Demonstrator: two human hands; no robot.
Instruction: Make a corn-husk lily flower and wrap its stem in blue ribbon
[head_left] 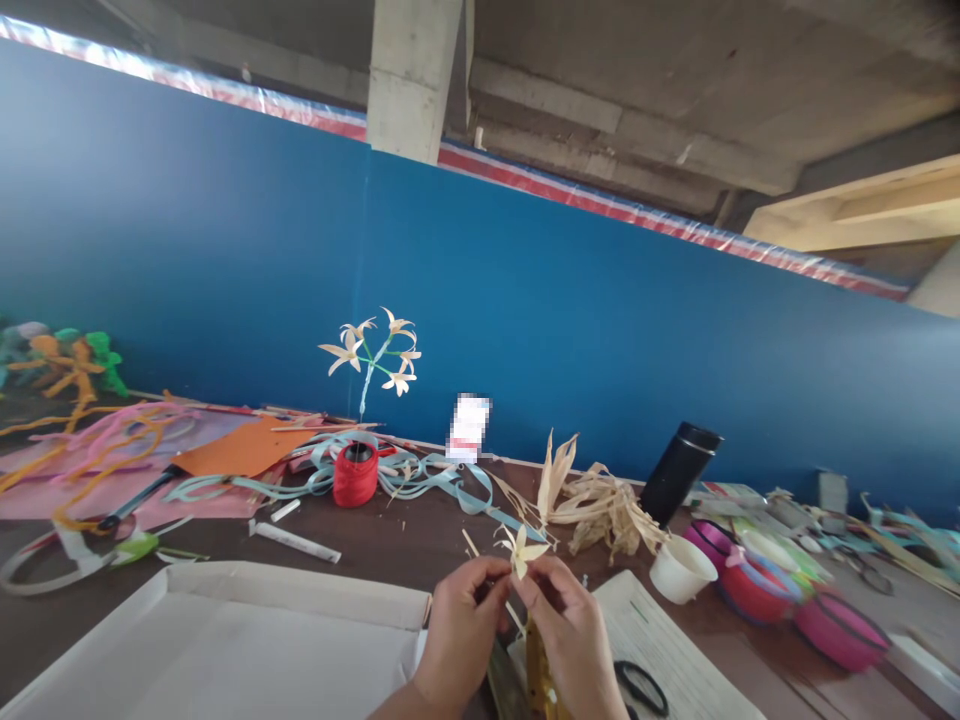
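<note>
A pale husk-like flower (523, 553) with pointed petals stands upright between my fingertips. My right hand (570, 625) pinches it at its base. Close against it, my left hand (466, 622) is closed too, its thumb and fingertips at the flower's left side; the exact grip is partly hidden. A thin pale stick shows behind and below the fingers. Under my hands lie a yellow item (536, 670), mostly covered, and a printed sheet (660, 650) with black scissor handles (641, 688) on it.
Ahead stand a finished flower spray (369, 365), a red thread spool (355, 475), dried husks (600, 500) and a black bottle (679, 472). A white cup (682, 570) and pink baskets (840, 630) are at right. The white box (300, 590) fills the left front. A blue wall (525, 300) rises behind.
</note>
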